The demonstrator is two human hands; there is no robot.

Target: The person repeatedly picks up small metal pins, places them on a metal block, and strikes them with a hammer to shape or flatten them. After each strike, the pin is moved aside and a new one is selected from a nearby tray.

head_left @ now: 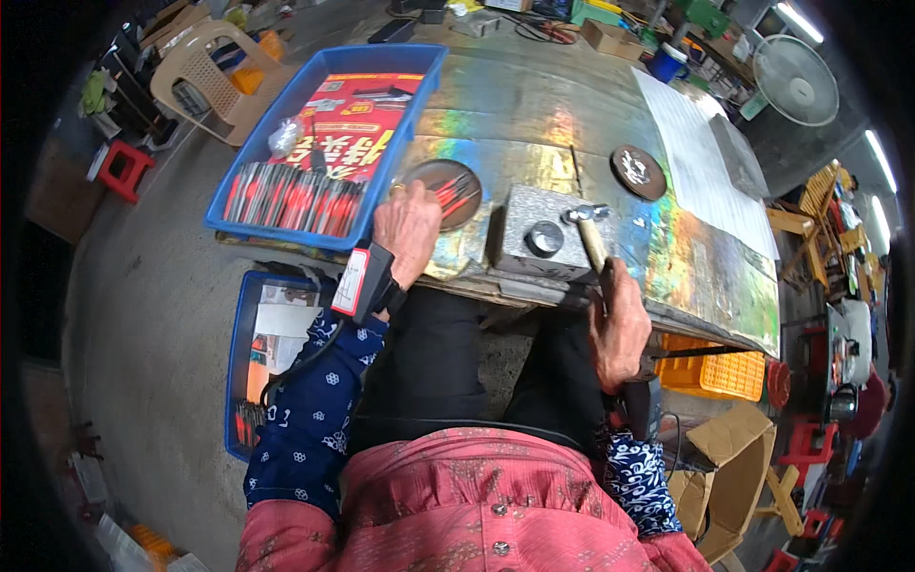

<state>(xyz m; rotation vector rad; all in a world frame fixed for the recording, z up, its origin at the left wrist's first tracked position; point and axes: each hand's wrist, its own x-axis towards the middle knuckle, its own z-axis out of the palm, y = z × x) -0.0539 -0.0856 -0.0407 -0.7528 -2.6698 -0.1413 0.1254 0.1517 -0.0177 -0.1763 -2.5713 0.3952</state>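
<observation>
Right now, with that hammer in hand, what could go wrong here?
The right hand grips a hammer whose head is at the grey block; a stray knock might send the small round metal piece off it. The left hand, at the brown dish, could tip out the slim red-and-black pieces.

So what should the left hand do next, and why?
Perhaps pinch a red-and-black piece from the brown dish, unless it's hiding one: the left hand is at the rim, while the right hand holds a hammer over the metal block.
</observation>
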